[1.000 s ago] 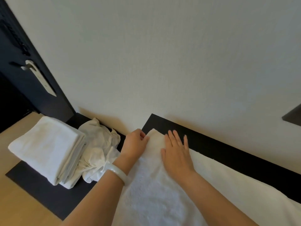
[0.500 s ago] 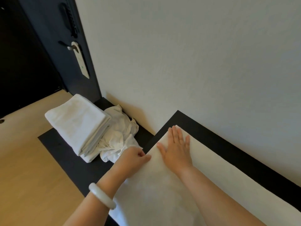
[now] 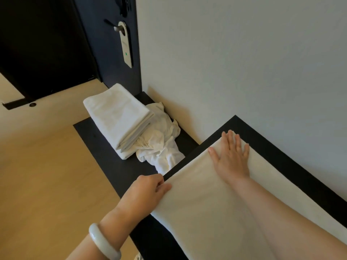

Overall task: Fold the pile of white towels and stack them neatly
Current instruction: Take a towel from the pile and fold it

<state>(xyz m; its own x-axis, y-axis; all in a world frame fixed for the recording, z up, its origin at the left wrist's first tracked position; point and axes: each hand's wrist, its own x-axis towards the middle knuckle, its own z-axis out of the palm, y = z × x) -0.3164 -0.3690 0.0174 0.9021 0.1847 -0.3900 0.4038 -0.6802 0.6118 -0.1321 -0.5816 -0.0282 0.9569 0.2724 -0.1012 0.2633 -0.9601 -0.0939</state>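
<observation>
R hand (image 3: 231, 162) flat on towel (image 3: 197, 212); L hand (image 3: 148, 190) pinches edge.

Folded stack (image 3: 118, 117) left of spread towel (image 3: 202, 203).

Head-worn view, looking steeply down, close over hands

The spread towel (image 3: 197, 203) was plain white, greying to cream in shadow. The folded stack (image 3: 116, 117) and the crumpled towels (image 3: 161, 145) were white too, unpatterned. The bench (image 3: 281, 160) was matte black, as was the lower platform (image 3: 105, 158). The floor (image 3: 47, 175) was pale tan wood, the wall (image 3: 244, 62) plain off-white, the door (image 3: 116, 72) dark navy. The door hanger (image 3: 126, 47) was white with a green dot and the bangle (image 3: 103, 243) milky white.
</observation>
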